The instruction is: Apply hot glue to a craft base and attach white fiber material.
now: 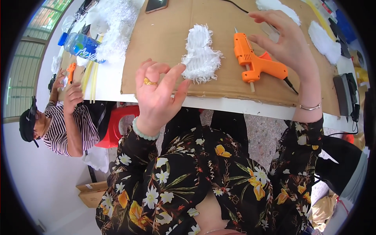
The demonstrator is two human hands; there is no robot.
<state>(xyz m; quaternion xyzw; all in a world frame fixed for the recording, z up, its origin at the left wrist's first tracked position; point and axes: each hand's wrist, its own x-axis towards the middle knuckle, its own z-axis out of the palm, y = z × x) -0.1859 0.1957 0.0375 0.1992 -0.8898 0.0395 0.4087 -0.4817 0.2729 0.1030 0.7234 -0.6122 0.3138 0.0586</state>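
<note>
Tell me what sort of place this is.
Probably a small craft workshop: a glue gun lies on cardboard beside a fluffy white piece, and a second person sits nearby with a similar orange tool.

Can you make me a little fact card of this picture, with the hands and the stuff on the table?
Left hand: fingers bent, by the white fluffy piece; can't tell if touching
Right hand: fingers apart, near the orange glue gun, not gripping it
Glue gun: lying on the brown cardboard, pale stick poking out behind
Also there: phone, bottle with blue cap
Nearby: person in striped top, at the left
</note>
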